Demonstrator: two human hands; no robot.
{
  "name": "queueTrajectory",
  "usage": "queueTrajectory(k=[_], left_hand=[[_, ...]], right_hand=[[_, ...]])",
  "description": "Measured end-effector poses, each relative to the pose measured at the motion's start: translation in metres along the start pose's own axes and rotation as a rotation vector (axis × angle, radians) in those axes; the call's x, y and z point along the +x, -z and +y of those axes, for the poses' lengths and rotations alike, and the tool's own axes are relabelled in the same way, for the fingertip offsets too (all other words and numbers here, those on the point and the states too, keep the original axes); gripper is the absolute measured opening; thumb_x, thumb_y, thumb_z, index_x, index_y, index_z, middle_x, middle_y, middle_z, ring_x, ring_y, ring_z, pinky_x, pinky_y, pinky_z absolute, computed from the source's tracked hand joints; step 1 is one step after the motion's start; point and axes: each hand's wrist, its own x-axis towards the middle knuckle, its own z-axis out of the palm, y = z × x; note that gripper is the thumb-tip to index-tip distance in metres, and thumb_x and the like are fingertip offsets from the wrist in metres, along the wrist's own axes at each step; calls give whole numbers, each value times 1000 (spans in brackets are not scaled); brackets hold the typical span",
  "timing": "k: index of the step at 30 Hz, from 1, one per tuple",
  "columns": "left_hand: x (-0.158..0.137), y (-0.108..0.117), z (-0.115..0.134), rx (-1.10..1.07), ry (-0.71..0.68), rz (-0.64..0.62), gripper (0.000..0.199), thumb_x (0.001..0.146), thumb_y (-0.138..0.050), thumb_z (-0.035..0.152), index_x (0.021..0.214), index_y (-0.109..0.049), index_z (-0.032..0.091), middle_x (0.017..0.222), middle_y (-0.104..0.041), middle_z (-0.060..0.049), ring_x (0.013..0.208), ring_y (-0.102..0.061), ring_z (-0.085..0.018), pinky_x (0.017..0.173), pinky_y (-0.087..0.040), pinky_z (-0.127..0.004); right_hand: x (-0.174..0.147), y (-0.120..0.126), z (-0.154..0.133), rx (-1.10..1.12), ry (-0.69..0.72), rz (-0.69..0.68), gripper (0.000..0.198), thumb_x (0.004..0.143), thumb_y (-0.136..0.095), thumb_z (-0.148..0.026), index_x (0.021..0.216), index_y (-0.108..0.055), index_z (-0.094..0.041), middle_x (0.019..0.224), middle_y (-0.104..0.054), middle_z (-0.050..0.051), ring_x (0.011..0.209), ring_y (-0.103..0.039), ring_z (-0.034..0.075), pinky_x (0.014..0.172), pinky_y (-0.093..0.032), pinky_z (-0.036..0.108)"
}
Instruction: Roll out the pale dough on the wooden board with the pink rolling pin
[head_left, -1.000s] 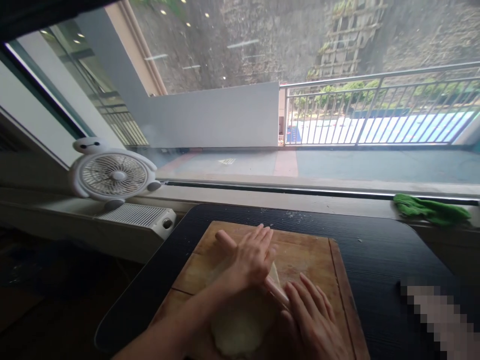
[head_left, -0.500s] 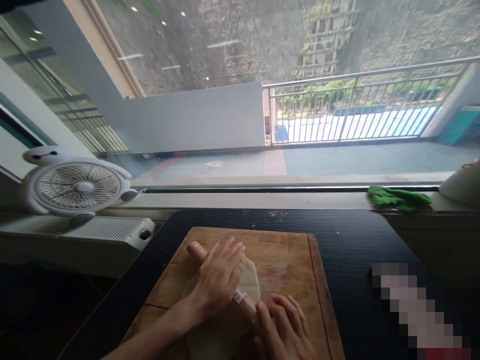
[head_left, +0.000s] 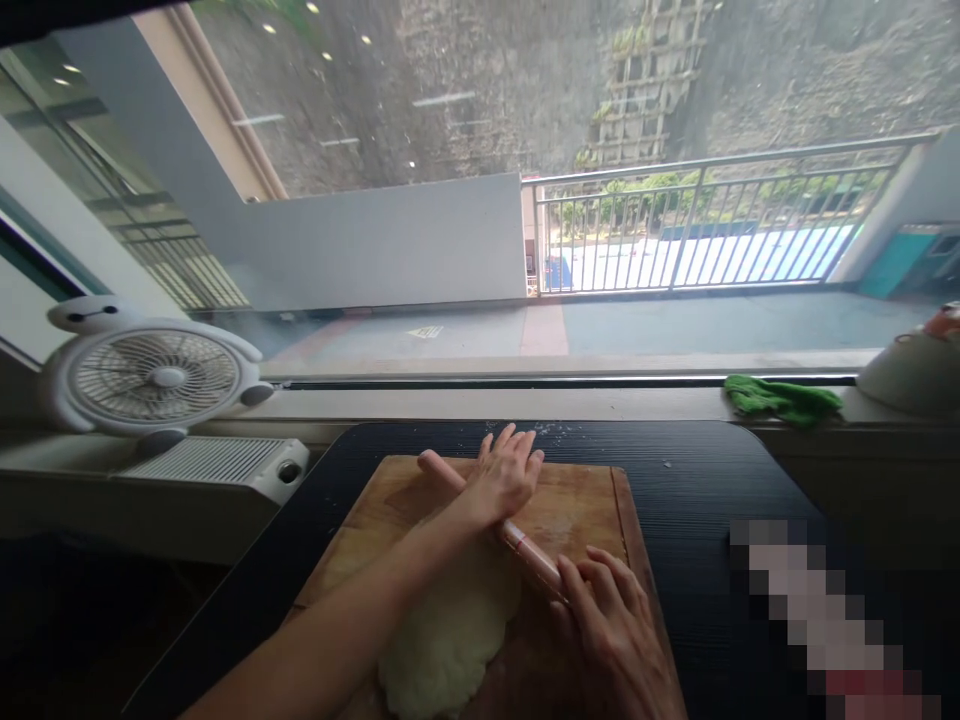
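Across a wooden board (head_left: pixel 574 500), a rolling pin (head_left: pixel 534 560) lies under the spread left grip (head_left: pixel 504 482); right grip (head_left: pixel 616 622) pinches it.

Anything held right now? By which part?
Rolling pin: the right hand covers its near end; whether it grips or only presses cannot be told. The left hand lies open across its middle, not wrapped around it.
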Motion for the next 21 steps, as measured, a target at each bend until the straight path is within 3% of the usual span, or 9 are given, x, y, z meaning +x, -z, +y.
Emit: queueTrajectory(k=[6, 9, 15, 18, 21], left_hand=[[-69, 17, -26, 75, -49, -54, 46, 94, -27, 40, 134, -44, 24, 141, -41, -4, 132, -29, -25, 108, -18, -50], [-78, 21, -29, 89, -58, -73, 47, 93, -29, 42, 133, -44, 25, 141, -40, -4, 132, -29, -26, 108, -18, -51], [-16, 0, -9, 24, 72, -61, 53, 94, -20, 47, 135, -40, 21, 139, -43, -6, 133, -27, -25, 107, -21, -50], [15, -8, 6, 19, 42, -32, 53, 94, -21, 46, 133, -42, 17, 137, -44, -9, 133, -26, -27, 106, -21, -52], [26, -8, 17, 58, -39, 47, 48, 93, -28, 41, 132, -43, 16, 136, -46, -9, 134, -24, -26, 109, -17, -51]], right_hand=[[-10, 8, -15, 30, 171, 53, 29, 85, -49, -30, 110, -59, -19, 91, -65, 3, 96, -59, 22, 82, -48, 33], [-10, 8, -16, 74, 194, 50, 28, 85, -48, -31, 108, -60, -19, 89, -65, 2, 94, -59, 21, 83, -47, 32], [-4, 5, 4, 47, 72, -76, 27, 87, -46, -29, 110, -57, -19, 98, -63, 6, 106, -53, 26, 87, -44, 40], [-7, 1, 10, 21, 20, -88, 30, 89, -44, -28, 115, -54, -17, 102, -61, 9, 111, -49, 28, 90, -41, 44], [-11, 2, 10, 11, -10, -18, 31, 91, -40, -29, 115, -54, -17, 99, -61, 8, 109, -51, 28, 90, -42, 44]])
